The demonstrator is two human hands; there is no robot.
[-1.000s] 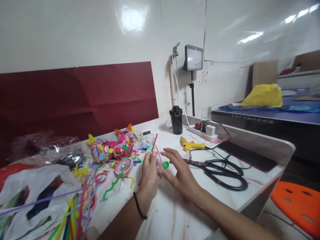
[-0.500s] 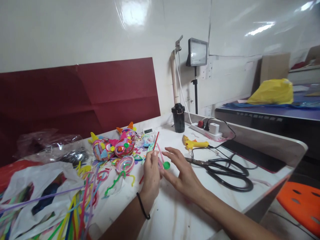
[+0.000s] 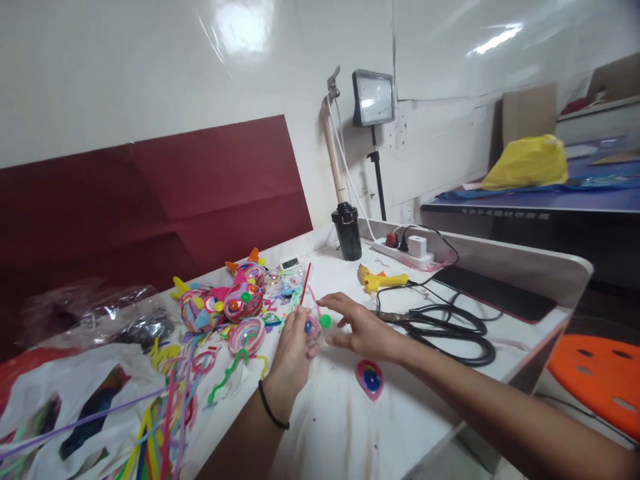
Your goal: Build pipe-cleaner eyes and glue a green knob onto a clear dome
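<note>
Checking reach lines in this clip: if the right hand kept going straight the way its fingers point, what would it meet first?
The right hand points left, toward the left hand. It would probably first meet the small green disc at its fingertips, then the left hand's fingers; depth between them is hard to judge.

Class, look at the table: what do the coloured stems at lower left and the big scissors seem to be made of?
Coloured stems: probably fuzzy pipe cleaners, thin, bent and matte. Scissors: dark handles with a glossy look, likely coated metal or plastic; blades a duller grey, probably steel.
</note>
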